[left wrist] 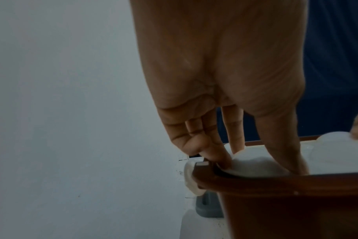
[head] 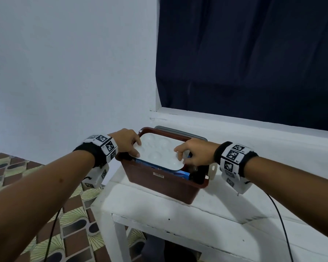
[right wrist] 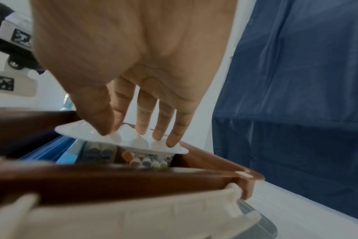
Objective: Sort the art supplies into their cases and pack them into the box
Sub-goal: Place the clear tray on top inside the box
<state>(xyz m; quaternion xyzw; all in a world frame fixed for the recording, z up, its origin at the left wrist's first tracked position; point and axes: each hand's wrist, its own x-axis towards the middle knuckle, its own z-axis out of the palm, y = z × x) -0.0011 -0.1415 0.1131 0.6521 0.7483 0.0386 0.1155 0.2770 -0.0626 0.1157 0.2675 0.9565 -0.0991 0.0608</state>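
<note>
One brown box [head: 165,181], one white palette [head: 159,154], one blue case [head: 180,174], one grey lid [head: 180,131], one white table [head: 159,207], two hands.

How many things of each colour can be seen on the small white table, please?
White: 1, the paint palette held by the left hand and right hand.
Brown: 1, the box.
Blue: 1, the case inside the box.
Grey: 1, the lid behind the box.
Total: 4.

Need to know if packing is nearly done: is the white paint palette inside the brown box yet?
Partly in. The palette lies across the top of the box, about level with its rim, over the marker case; both hands grip its ends.
</note>
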